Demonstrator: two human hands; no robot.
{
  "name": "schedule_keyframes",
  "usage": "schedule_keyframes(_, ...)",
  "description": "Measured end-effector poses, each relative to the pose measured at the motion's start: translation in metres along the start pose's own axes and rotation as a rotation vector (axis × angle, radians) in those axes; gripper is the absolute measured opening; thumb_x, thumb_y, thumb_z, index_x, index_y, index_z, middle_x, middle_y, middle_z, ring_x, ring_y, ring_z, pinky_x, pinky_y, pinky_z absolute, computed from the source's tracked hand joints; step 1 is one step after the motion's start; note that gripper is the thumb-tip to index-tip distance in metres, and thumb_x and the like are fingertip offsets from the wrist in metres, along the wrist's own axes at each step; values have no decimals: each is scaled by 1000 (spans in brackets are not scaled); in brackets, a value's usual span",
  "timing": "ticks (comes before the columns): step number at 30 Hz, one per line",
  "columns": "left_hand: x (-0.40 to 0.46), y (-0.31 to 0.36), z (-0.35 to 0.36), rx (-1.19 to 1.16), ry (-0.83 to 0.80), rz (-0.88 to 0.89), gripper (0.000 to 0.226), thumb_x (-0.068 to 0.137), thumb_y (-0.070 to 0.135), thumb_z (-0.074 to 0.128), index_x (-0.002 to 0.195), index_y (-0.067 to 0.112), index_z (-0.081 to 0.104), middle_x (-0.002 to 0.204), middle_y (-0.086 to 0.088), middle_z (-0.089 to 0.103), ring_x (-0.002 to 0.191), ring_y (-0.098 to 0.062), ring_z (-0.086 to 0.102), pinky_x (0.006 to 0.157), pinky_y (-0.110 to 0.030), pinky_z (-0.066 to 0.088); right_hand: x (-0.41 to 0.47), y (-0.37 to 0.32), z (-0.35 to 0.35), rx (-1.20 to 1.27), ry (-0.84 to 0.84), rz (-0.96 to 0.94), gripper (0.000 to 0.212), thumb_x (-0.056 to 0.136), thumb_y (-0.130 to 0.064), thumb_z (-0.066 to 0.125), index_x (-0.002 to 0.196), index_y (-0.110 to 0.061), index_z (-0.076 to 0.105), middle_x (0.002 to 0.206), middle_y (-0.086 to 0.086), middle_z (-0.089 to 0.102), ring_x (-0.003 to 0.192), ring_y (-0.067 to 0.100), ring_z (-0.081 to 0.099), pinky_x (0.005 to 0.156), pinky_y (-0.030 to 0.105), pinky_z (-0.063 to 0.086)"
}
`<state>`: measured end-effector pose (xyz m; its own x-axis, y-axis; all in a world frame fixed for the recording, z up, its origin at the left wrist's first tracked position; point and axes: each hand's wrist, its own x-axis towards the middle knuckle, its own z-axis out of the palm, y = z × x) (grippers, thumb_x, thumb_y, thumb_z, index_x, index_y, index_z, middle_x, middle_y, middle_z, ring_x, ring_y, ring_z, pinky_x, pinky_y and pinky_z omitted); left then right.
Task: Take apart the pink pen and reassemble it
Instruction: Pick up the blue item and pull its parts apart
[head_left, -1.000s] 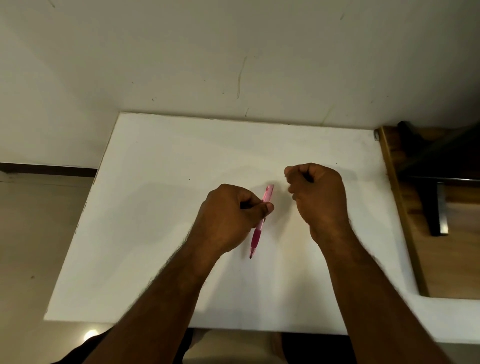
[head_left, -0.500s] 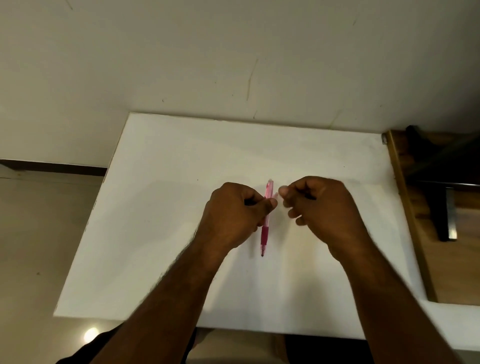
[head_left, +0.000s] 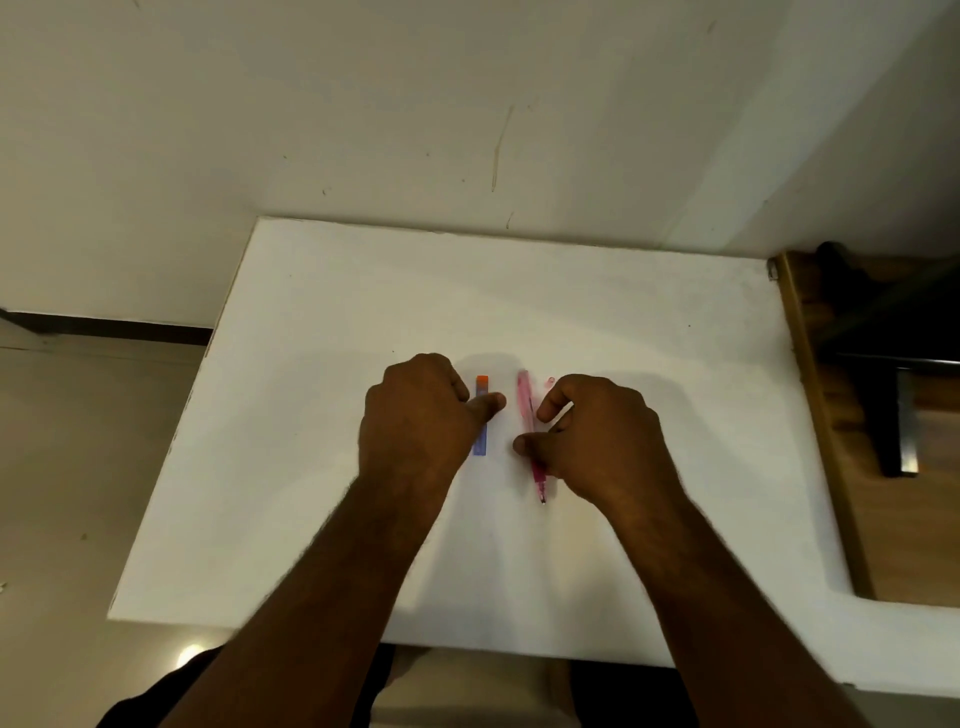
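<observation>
The pink pen (head_left: 525, 402) lies lengthwise on the white table (head_left: 649, 364), tip toward me. My right hand (head_left: 602, 441) is curled over its lower half, with the thumb crossing the barrel and the index finger just right of it. A tiny pink piece (head_left: 549, 383) sits by the index knuckle. A flat blue stick with an orange end (head_left: 481, 384) lies parallel, left of the pen. My left hand (head_left: 415, 415) is curled beside the stick, with its thumb pressed across the stick's middle.
The table's back edge meets a pale wall (head_left: 467, 104). A wooden surface (head_left: 924, 519) with a dark metal frame (head_left: 893, 415) adjoins on the right. Tiled floor (head_left: 78, 467) lies to the left.
The pen passed from my left hand to my right and now lies lower on the table. A blue and orange stick has appeared under my left thumb.
</observation>
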<state>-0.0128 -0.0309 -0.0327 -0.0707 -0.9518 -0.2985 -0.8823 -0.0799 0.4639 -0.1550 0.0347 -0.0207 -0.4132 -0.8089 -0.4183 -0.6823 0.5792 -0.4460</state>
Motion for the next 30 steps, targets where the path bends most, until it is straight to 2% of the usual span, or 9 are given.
schedule_keyframes(3,0,0,5,47,-36,9,43,77,56,77,84,15,70,75,4,66,71,-17,63,58,-24,37,1,0,4,-81,27,-25,36,69,-53,86,85,-28,65,84,-5,72,72,16,64,58,22,36)
schedule_keyframes(7,0,1,1,20,-30,60,28,78,48,76,79,20,74,76,4,73,71,-17,68,59,-24,39,2,3,1,-14,96,-87,36,72,-58,80,80,-27,66,76,-9,69,67,10,62,60,24,41)
schedule_keyframes(10,0,1,-10,-31,-5,148,26,74,48,78,73,23,69,71,8,69,65,-12,65,53,-21,37,4,-1,-4,320,198,-123,26,78,-50,79,86,-27,70,80,-9,72,75,11,71,68,28,55)
schedule_keyframes(13,-2,2,-22,-139,11,271,23,71,41,81,70,25,65,65,9,67,58,-10,63,52,-22,41,6,-7,-4,643,157,-62,19,83,-34,80,96,-22,73,89,-3,77,80,17,76,79,41,63)
schedule_keyframes(17,-5,-1,-36,-265,-33,361,13,72,26,82,75,23,70,62,6,69,55,-11,65,54,-26,52,4,-15,0,962,20,-18,5,86,-11,78,90,-13,75,81,6,80,74,19,79,72,31,63)
schedule_keyframes(21,-1,-8,-46,-275,-14,383,12,72,26,84,74,23,72,64,8,71,60,-11,67,58,-25,55,5,-18,-1,1106,53,64,7,84,-8,79,89,-10,75,81,6,80,74,20,78,72,29,61)
schedule_keyframes(25,6,-16,-53,-325,41,348,12,72,25,84,74,23,73,64,7,71,60,-8,65,57,-19,51,5,-18,5,800,120,-87,9,81,-11,78,85,-19,76,74,0,79,71,17,76,75,38,63)
schedule_keyframes(27,7,-17,-54,-345,45,343,11,72,23,83,75,23,73,66,6,72,64,-10,66,57,-16,50,-1,-22,17,495,107,-210,5,80,-20,77,83,-24,76,74,-6,77,72,12,74,72,31,58)
schedule_keyframes(30,7,-16,-52,-346,42,367,11,73,22,83,77,23,73,68,6,72,68,-11,66,57,-13,48,-10,-27,34,86,149,-335,7,86,-26,70,88,-25,77,88,-4,79,92,18,73,82,24,51)
